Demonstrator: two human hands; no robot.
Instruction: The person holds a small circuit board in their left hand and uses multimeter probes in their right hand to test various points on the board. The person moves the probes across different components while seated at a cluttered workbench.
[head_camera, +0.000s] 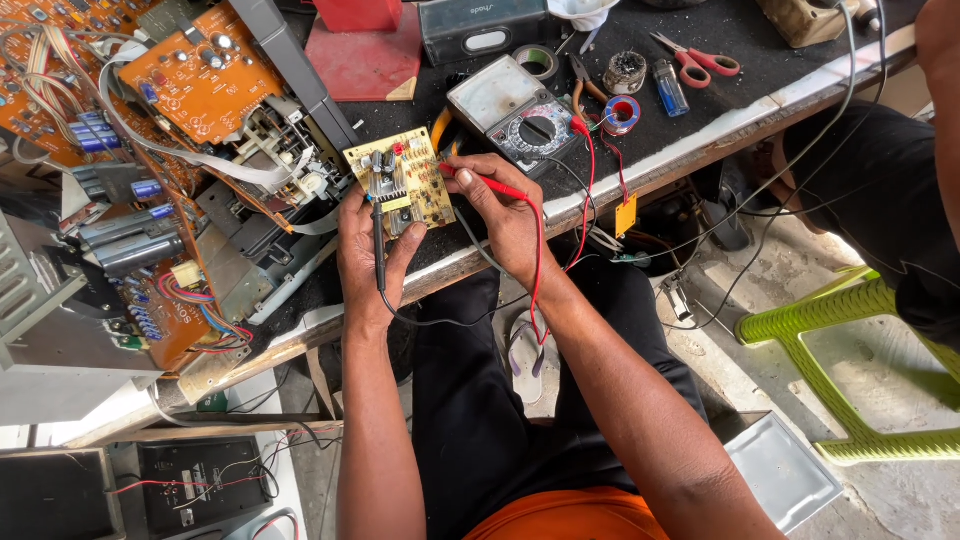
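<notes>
Two probes are in use. The left hand (365, 255) is closed around the black probe (378, 245) and supports one small yellow circuit board (400, 180) at the bench edge. The right hand (505, 215) pinches the red probe (490, 185) against that board. One analog multimeter (515, 115) lies just behind it. Both probe tips are hard to make out. One pair of red scissors (700, 60) lies farther back.

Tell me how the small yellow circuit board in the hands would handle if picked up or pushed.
The small yellow circuit board is a thin flat panel, so probably stiff and light. Upright parts on its face look fragile and snag-prone. The left hand holds its lower edge with a black probe; the right hand puts a red probe on it.
</notes>
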